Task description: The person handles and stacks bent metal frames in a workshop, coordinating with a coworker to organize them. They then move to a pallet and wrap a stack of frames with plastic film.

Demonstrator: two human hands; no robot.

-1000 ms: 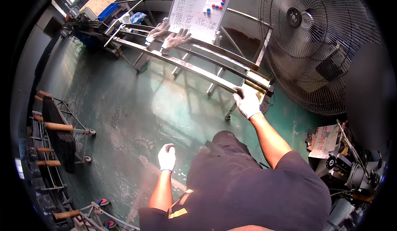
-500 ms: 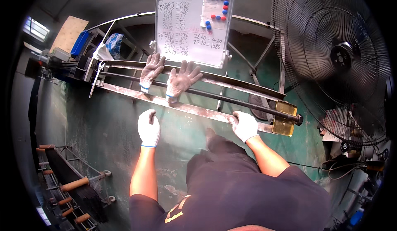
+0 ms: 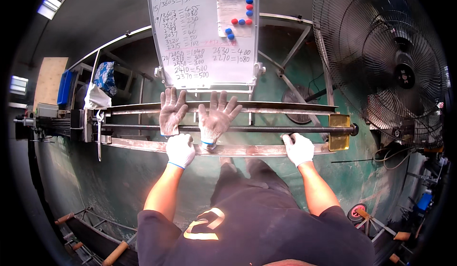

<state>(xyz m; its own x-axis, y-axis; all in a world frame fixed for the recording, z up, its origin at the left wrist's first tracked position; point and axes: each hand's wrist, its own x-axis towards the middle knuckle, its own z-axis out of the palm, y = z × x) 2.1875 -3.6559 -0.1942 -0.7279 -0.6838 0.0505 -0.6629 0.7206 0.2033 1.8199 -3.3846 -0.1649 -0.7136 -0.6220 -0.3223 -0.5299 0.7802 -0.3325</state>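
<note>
White work gloves cover both of my hands. My left hand (image 3: pixel 181 150) is closed over the near flat metal rail (image 3: pixel 243 150), its fingertips out of sight. Farther right on that rail, my right hand (image 3: pixel 298 149) is curled round its edge, thumb side inward. Just beyond my left hand lie two worn grey-white gloves, a left glove (image 3: pixel 172 111) and a right glove (image 3: pixel 217 117), fingers spread and pointing away. They rest across a long dark rod (image 3: pixel 266 129) and the far rail (image 3: pixel 281 108). A yellow block (image 3: pixel 339 132) sits at the rod's right end.
An open-end wrench (image 3: pixel 99 135) lies across the rails' left end, beside machinery (image 3: pixel 76 125). A whiteboard (image 3: pixel 204 71) with round magnets stands behind. At the right is a large caged fan (image 3: pixel 381 66). Racks with wooden-looking rollers (image 3: pixel 115 253) stand near both lower corners.
My left hand has moved forward onto the near rail, from in front of it. My right hand stays at the rail. The whole view has turned, so the rails now run level.
</note>
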